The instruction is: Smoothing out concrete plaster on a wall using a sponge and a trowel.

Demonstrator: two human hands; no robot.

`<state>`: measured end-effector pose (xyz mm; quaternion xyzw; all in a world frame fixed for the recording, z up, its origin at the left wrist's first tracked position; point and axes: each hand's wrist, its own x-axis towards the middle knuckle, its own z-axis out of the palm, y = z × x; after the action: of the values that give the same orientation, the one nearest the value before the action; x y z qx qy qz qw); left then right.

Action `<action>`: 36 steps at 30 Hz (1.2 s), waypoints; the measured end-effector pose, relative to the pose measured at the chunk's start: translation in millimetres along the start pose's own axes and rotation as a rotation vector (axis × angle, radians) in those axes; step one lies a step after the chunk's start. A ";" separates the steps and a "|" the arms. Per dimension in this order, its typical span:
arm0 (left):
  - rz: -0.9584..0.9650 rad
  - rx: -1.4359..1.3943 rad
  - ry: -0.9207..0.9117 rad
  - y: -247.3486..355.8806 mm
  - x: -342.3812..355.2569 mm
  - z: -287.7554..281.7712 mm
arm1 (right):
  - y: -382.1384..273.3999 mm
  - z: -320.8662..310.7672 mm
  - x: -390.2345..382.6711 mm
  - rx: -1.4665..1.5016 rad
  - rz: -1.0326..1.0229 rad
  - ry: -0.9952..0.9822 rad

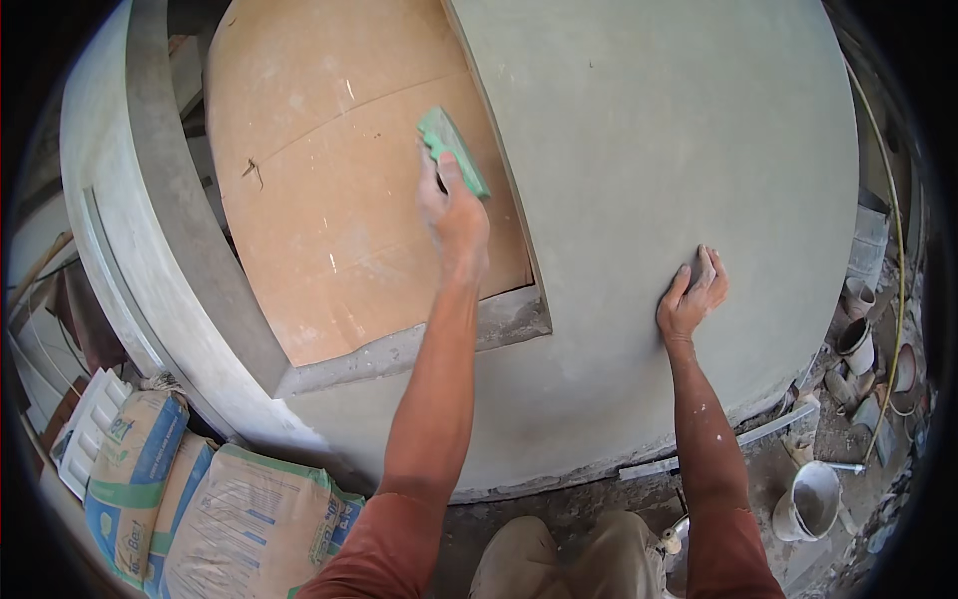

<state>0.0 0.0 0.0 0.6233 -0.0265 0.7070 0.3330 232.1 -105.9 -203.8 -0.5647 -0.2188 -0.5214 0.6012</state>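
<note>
My left hand [457, 212] is closed around a green hand float [457, 150], a flat block with a wavy-edged grip. It is raised in front of a brown board [329, 190] that fills a recessed opening in the wall. Whether the float touches anything there I cannot tell. To the right, my right hand [694, 298] rests against the smooth grey plastered wall [619, 180], with its fingers stretched upward and nothing in it. Pale dust coats the fingers of both hands.
Printed paper sacks [244, 524] lie at the lower left, beside a white slatted plastic piece [92, 429]. A dirty bucket [808, 501] stands on the floor at the lower right, near a long pale strip [718, 439]. Pots and rubble line the right edge, where a yellowish hose [898, 230] hangs.
</note>
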 end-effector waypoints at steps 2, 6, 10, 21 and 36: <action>-0.018 -0.043 -0.077 22.8 23.9 14.9 | 2.7 1.3 6.4 -0.010 -0.030 0.006; -0.038 0.005 -0.214 29.0 50.5 16.9 | -12.9 -6.1 -2.5 -0.017 -0.004 -0.013; -0.041 0.074 -0.156 29.0 35.2 31.4 | -11.3 -3.5 -5.4 -0.038 -0.006 0.014; -0.213 0.142 -0.129 -16.3 -35.4 -4.6 | -15.5 -6.2 -1.9 -0.079 0.022 0.014; -0.143 0.236 -0.129 -19.5 -40.3 2.1 | -15.4 1.7 -3.9 -0.044 0.031 0.013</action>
<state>11.7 -3.5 -43.1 0.7025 0.0799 0.6381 0.3047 217.8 -100.0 -199.8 -0.5776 -0.1945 -0.5206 0.5980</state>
